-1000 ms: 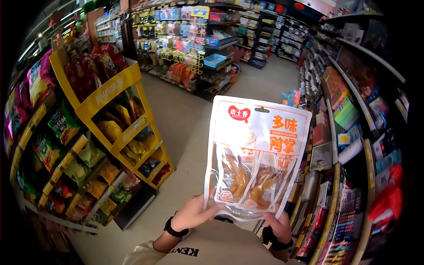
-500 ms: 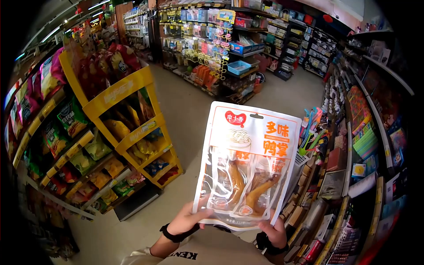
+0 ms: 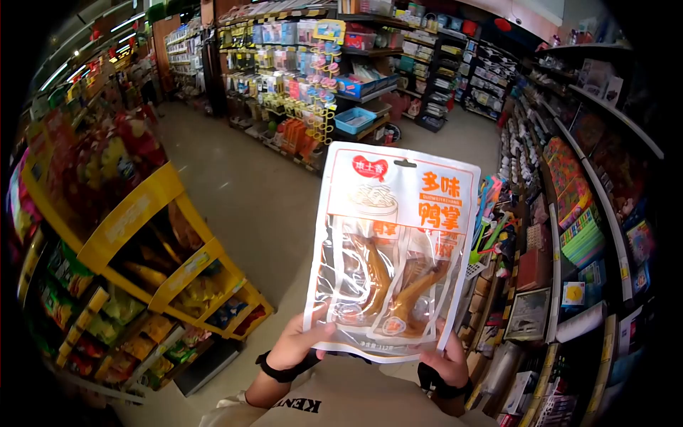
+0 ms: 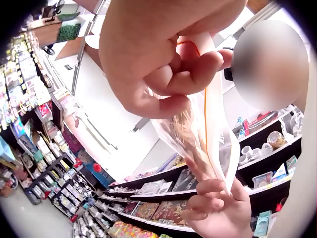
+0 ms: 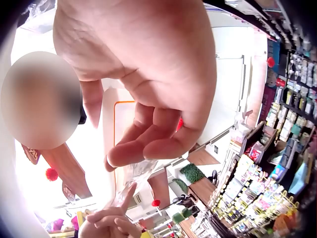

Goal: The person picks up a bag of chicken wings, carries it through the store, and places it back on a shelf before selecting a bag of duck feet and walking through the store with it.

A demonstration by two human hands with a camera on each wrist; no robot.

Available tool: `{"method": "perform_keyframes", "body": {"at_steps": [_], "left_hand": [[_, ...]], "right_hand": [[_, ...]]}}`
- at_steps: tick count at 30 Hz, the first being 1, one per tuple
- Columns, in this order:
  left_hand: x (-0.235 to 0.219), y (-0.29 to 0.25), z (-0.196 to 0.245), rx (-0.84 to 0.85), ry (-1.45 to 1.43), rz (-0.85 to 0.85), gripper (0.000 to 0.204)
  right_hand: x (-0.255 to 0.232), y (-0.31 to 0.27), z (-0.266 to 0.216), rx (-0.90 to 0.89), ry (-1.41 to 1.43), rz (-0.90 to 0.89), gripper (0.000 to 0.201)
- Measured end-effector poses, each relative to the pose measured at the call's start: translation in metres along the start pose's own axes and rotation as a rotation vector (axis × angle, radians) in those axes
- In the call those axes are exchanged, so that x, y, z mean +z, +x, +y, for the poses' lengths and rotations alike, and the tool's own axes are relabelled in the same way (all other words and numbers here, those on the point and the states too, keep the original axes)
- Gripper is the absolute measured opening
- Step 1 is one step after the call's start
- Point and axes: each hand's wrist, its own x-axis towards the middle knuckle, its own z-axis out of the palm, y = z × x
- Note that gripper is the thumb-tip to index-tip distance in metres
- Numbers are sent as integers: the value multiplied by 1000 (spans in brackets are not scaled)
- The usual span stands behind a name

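A white snack package [image 3: 391,249] with orange lettering and clear windows is held upright in front of the torso in the head view; brown pieces show inside. The left hand [image 3: 300,341] pinches its lower left corner, thumb on the front. At the lower right corner the right hand [image 3: 447,359] grips it the same way. In the left wrist view the left hand [image 4: 163,54] has its fingers curled behind the package [image 4: 213,134]. The right wrist view shows the right hand [image 5: 143,74] with fingers bent against the back.
A yellow display rack [image 3: 135,220] with snack bags stands at the left. Long shelves [image 3: 555,235] of goods run along the right. Hanging goods and a blue basket [image 3: 352,121] are on the shelf unit ahead, past the grey floor [image 3: 242,171].
Over the last second the package has shifted a little left and up in the head view, still held by both hands. The yellow rack and surrounding shelves have shifted as the view turned.
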Motion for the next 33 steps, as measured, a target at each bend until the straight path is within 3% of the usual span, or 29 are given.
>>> {"method": "perform_keyframes", "body": {"at_steps": [2,5,7,11,13,20,24,29,33], "left_hand": [[-8,30,6,-4,-17,-22,50],[-11,74,16,-22,-15,-52,49],[-11,97,16,-39,37,-42,37],[-19,138,17,-156,183,-113,45],[-18,161,17,-148,183,-90,47],[13,266,15,-91,184,-52,55],[41,330,18,-80,214,-46,58],[75,404,7,8,148,26,60],[83,458,0,-62,148,-67,64]], "right_hand": [[-6,24,3,-58,91,41,56],[-25,50,15,17,-90,165,54],[-36,65,16,34,-68,190,53],[-61,111,14,112,-13,203,50],[-85,137,21,117,105,79,48],[-177,225,8,113,25,25,44],[-243,271,-7,10,-43,-109,28],[-310,310,-21,37,-78,-75,37],[-342,324,-26,57,-36,34,50]]}}
